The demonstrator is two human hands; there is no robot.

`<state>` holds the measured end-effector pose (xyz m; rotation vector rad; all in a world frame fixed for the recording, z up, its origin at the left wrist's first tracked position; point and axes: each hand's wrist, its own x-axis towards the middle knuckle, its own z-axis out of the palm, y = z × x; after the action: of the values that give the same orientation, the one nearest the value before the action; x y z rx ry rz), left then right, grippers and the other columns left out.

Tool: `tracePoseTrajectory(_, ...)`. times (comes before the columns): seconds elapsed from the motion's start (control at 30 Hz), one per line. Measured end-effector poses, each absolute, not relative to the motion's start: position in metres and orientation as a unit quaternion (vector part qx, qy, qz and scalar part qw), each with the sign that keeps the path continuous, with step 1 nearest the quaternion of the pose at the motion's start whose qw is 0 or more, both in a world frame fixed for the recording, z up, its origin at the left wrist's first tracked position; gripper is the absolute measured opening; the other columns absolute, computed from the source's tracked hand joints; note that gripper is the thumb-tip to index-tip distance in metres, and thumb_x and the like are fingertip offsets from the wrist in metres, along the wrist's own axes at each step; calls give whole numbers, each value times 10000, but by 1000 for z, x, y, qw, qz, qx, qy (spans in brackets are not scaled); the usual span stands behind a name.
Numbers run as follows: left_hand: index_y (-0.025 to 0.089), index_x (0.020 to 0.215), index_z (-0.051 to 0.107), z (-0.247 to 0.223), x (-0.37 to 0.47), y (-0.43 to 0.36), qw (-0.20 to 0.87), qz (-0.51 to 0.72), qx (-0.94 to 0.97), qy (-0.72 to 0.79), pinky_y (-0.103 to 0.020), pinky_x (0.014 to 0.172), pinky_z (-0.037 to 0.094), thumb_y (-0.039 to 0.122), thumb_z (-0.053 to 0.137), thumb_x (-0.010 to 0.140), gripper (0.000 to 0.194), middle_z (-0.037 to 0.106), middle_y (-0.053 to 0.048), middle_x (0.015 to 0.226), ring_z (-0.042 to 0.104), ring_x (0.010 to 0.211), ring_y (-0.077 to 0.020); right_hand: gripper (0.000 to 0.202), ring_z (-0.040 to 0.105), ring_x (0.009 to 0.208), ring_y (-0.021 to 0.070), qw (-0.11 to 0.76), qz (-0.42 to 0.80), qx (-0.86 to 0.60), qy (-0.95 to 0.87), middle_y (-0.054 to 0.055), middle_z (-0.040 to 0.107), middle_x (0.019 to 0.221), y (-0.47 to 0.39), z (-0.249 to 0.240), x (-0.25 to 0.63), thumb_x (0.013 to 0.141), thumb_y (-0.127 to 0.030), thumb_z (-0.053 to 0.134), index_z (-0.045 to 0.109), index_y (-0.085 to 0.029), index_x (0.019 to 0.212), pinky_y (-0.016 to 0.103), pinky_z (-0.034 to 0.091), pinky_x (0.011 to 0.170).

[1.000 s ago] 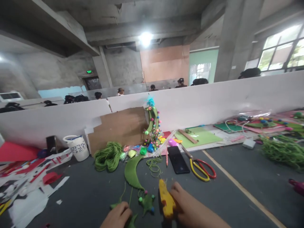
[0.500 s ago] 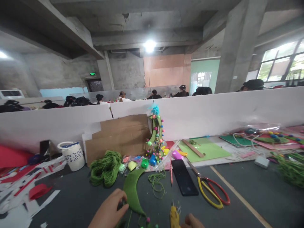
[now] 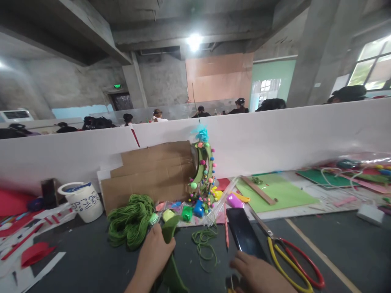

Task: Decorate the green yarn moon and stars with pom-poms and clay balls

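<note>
The left hand (image 3: 156,251) pinches a long, bendy, plain green cloth (image 3: 172,269) over the dark table (image 3: 82,260), but I can't tell if the right hand (image 3: 258,272) has its fingers around anything.

**Bare from Fingertip to Forearm**

The left hand (image 3: 155,249) is ungloved, its back smooth and broad, with a short, rounded thumb (image 3: 172,244) on the side nearer the right hand. Below the left hand, the wrist is bare and a little narrower, and the forearm (image 3: 138,278) beneath it is bare too, widening gently as far as it shows. The right hand (image 3: 255,272) is likewise ungloved, with slim, round-tipped fingers (image 3: 242,259). Behind its knuckles, the back of the hand runs smoothly into a short visible stretch of bare arm. Nails and fine creases are too blurred on both hands to make out.
</note>
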<state>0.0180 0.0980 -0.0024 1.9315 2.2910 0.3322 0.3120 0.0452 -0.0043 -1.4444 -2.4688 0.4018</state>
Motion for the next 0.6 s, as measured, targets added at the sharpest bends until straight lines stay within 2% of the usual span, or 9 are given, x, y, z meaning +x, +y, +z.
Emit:
tracePoseTrajectory(0.07,193,873,416,-3,10,97,79,112,633,762,-297,726,437,385,433,779,214,606,-99,897,614,870,-237,253,639,821,238,112,139,-534,-826,79,644,920,57,10,319,741,-171,514,636,-205,959,308,475,683)
tracePoseTrajectory(0.17,209,844,397,-4,5,95,80,106,642,755,-302,735,432,413,440,774,220,598,-89,882,611,864,-240,307,603,918,304,96,75,-621,-774,154,603,1024,80,13,333,794,-257,499,603,-144,1060,390,451,768)
tracePoseTrajectory(0.27,198,828,402,-4,11,94,61,100,663,739,-339,790,407,374,466,744,205,584,-119,894,587,914,-279,525,577,948,364,93,28,-685,-722,231,543,1126,99,3,337,805,-380,514,498,-74,1231,438,441,749)
tracePoseTrajectory(0.37,187,828,416,-4,18,95,35,90,680,727,-352,782,405,343,440,752,175,584,-122,859,589,893,-286,682,567,949,382,102,33,-702,-704,251,492,1202,107,-8,329,772,-460,549,410,-80,1321,461,431,747)
tracePoseTrajectory(0.5,182,840,438,-3,15,95,34,74,685,724,-346,773,420,364,420,772,194,601,-124,876,602,882,-272,756,495,1066,394,131,61,-712,-687,243,370,1333,108,-16,317,714,-364,615,332,-120,1371,452,416,793)
tracePoseTrajectory(0.6,164,887,454,-2,9,94,44,66,680,729,-364,795,418,388,409,776,254,606,-143,917,592,933,-289,777,481,1120,336,164,101,-716,-671,207,378,1312,111,-12,328,708,-305,599,270,-127,1388,391,406,853)
